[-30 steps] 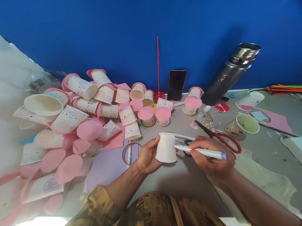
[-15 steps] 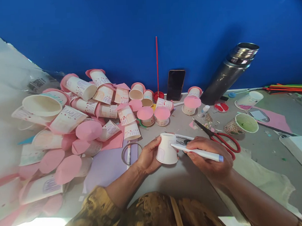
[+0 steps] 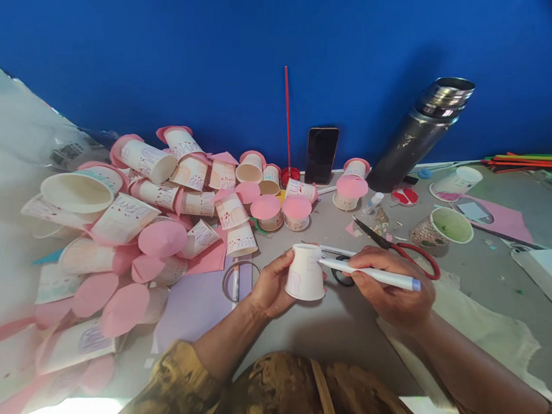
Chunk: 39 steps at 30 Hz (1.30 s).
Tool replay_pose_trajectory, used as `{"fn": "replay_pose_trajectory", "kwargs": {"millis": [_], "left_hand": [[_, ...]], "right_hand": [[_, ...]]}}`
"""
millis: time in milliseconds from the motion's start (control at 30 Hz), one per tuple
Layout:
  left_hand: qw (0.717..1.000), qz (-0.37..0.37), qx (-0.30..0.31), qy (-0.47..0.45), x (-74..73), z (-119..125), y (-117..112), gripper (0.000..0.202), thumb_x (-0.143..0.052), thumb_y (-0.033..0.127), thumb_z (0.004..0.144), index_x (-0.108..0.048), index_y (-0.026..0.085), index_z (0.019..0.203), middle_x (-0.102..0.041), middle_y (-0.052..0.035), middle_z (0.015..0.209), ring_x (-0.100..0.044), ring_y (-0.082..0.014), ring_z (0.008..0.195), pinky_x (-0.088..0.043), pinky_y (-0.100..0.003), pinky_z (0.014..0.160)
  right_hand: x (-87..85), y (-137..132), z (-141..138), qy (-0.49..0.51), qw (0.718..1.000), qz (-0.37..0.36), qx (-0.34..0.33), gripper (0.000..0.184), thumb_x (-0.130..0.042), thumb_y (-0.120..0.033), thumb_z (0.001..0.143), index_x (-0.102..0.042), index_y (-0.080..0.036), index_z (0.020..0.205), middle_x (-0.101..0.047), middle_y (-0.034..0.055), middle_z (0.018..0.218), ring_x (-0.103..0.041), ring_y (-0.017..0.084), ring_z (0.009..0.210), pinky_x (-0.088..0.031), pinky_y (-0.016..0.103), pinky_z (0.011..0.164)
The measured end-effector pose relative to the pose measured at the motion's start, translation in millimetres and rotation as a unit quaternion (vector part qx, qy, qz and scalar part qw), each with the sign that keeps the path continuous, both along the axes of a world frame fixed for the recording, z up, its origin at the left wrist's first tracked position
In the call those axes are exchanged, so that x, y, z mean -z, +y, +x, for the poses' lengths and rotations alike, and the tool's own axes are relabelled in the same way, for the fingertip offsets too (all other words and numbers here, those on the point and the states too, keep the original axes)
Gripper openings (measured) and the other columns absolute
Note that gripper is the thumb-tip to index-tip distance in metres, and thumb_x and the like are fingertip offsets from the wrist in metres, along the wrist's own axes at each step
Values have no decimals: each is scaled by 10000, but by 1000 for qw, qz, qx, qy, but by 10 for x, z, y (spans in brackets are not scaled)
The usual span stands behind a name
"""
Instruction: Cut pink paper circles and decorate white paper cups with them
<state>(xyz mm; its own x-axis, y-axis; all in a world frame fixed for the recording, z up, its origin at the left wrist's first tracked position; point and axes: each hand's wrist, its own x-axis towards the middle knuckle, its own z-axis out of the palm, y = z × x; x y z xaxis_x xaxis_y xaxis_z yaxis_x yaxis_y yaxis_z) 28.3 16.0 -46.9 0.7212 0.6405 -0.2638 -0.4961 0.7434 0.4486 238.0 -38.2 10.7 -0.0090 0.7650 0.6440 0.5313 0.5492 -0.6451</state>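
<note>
Low over the grey table, my left hand (image 3: 273, 287) is wrapped round a white paper cup (image 3: 305, 282) turned upside down. Faint purple outlines show on the cup's side. My right hand (image 3: 396, 287) grips a white marker pen (image 3: 374, 273) with a blue-violet end. Its tip is at the upper right side of the cup; whether it touches the paper I cannot tell. Just beyond my right hand lie scissors (image 3: 419, 259) with red handles. Another slim pen (image 3: 339, 250) lies behind the cup, partly covered by my right hand.
Many decorated paper cups with pink paper discs (image 3: 162, 237) are heaped at the left. Lilac paper (image 3: 191, 314) lies under a bangle (image 3: 225, 287). A phone (image 3: 322, 155) leans on the blue wall, with a dark flask (image 3: 410, 143) to its right. A green-stained cup (image 3: 448, 226) stands farther right.
My right hand and the marker have shifted slightly to the right, moving the tip toward the cup's right edge. My left hand and the cup stay almost in place.
</note>
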Motion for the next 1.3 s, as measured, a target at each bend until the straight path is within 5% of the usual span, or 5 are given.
{"fn": "replay_pose_trajectory", "kwargs": {"millis": [533,800,1100,1300], "left_hand": [[1000,-1,3,-20,6,24,5,485,-620,405,950,-667,87,1314,-783,-191,1094,-756,-339,999,-552,-481,953],[999,-33,-8,-13,-13,-2,25,437,-648,413,938,-688,111,1252,-784,-171,1076,-757,-330,983,-545,-528,963],[997,-46,-54,-1,-49,-27,39,393,-688,354,909,-688,92,1202,-775,-170,1142,-707,-341,1139,-474,-538,1091],[996,-29,-84,3,-101,14,6,391,-730,302,868,-678,113,1207,-761,-164,1160,-708,-337,1108,-515,-523,1033]], "right_hand": [[-40,28,-35,-12,999,-9,-49,174,-614,-130,883,-687,-288,868,-743,-19,672,-707,197,566,-575,309,534],[116,9,53,40,998,-30,40,136,-624,-173,949,-712,-225,1038,-780,-2,721,-700,163,530,-585,267,544],[21,73,4,-61,996,15,-65,215,-724,-212,902,-681,-233,1111,-785,34,854,-742,192,695,-610,296,687],[126,127,-1,-95,993,52,-49,221,-679,-165,923,-664,-238,1131,-791,50,887,-759,212,762,-600,310,701]]}}
